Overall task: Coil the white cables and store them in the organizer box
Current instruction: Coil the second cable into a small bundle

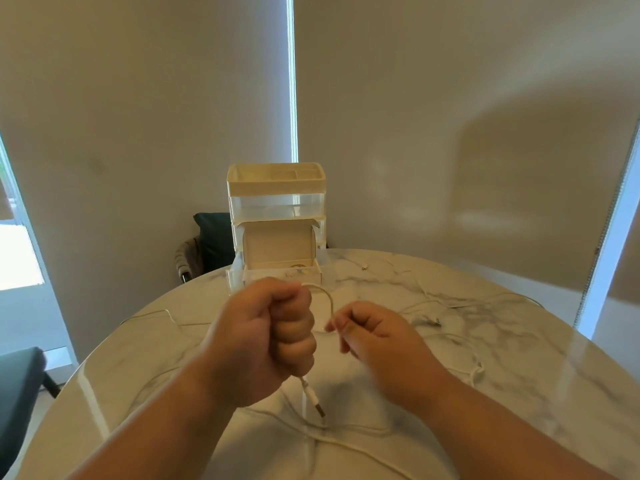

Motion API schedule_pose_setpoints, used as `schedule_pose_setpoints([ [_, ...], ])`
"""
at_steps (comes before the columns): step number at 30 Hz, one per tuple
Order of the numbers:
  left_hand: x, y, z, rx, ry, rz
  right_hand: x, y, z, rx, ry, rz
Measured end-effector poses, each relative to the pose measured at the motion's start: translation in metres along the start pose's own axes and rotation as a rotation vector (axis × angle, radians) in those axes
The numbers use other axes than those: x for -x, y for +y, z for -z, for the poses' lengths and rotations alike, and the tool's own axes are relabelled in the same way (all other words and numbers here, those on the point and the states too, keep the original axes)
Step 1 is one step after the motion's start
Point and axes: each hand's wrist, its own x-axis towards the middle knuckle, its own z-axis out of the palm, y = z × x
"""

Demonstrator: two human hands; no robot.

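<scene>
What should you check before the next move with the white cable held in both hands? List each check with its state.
1. Left hand grips white cable: ok.
2. Right hand pinches its loop: ok.
3. Connector hangs free below the fist: ok.
4. Turns inside the fist neat: cannot tell.
5. Small box before the organizer box open: ok.
6. Loose cables on table untangled from this one: cannot tell.

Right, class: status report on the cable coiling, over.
Left hand fisted round white cable, plug dangling. Right hand pinches its loop. Organizer box beyond; more loose cables on marble table.
</scene>
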Motion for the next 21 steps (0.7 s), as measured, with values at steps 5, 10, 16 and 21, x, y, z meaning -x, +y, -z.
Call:
schedule_pose_setpoints([
  [5,-0.003,0.002,0.003,0.25,0.118,-0.13,0.004,0.001,-0.016,-0.052,-0.17,-0.054],
  [10,-0.008,0.003,0.01,0.401,0.208,-0.227,0.006,0.001,-0.016,-0.068,-0.269,-0.048],
  [16,-0.012,0.0,0.019,0.428,0.272,-0.242,0.007,0.002,-0.016,0.014,-0.352,-0.025],
  [21,-0.015,0.001,0.025,0.455,0.314,-0.248,0.007,-0.001,-0.012,0.072,-0.322,0.023],
])
